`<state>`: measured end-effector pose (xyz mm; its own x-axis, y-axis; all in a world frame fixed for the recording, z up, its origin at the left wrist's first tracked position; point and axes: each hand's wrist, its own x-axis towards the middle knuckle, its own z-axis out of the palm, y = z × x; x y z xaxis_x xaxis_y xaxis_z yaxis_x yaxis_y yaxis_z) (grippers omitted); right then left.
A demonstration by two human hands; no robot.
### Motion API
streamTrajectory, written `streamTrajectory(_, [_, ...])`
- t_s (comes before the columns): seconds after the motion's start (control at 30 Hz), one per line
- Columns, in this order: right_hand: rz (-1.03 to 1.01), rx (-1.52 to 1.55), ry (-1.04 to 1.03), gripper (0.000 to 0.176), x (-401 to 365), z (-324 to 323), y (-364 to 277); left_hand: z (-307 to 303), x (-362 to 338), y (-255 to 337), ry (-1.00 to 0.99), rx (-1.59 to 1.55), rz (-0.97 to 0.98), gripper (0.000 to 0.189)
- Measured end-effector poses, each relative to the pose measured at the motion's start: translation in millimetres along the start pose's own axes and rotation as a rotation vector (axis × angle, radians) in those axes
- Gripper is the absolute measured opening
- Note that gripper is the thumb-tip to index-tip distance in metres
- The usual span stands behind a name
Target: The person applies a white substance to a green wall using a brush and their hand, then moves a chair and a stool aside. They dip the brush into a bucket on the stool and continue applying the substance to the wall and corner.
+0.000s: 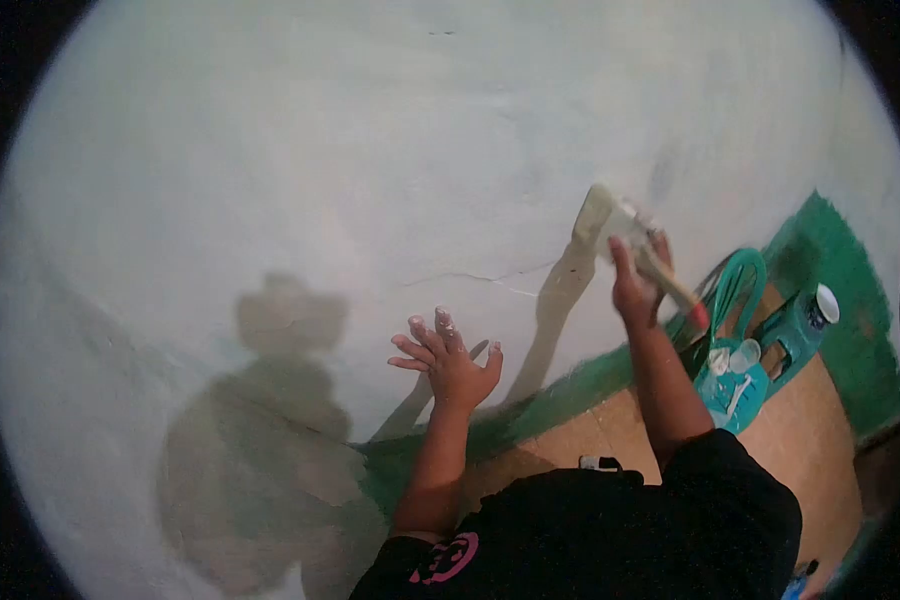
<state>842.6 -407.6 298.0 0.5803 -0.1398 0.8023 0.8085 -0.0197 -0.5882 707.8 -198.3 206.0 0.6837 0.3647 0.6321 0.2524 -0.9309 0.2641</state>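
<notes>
My right hand grips a wide paint brush near its head. The brush has a pale handle with a red end, and its bristles point up and left, at or close to the whitish wall. Lower and further left, my left hand is spread with nothing in it. White smears mark its fingertips. A thin crack runs across the wall between and above the two hands.
A green plastic stool or chair at the right bears a clear cup and small white items. Beside it stands a green container with a white top. Green paint borders the wall's foot, above a tan floor.
</notes>
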Motion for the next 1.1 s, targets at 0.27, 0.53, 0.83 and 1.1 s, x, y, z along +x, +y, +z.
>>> streamTrajectory(0.27, [0.545,0.198,0.015,0.042,-54.9,-12.4,-1.5,-35.1,12.6,29.0,-0.046,-0.012,0.025,0.105])
streamTrajectory(0.53, [0.292,0.146,-0.02,0.04,-9.5,6.7,-6.6,-34.3,15.1,31.2,-0.107,0.008,-0.048,0.113])
streamTrajectory(0.83, [0.87,0.233,0.115,0.033,-79.0,-25.6,29.2,-31.4,14.3,33.9,-0.098,0.093,-0.012,0.115])
streamTrajectory(1.1, [0.314,0.349,0.119,0.026,11.4,-43.7,-24.6,-72.1,17.4,72.5,-0.142,0.158,0.037,0.113])
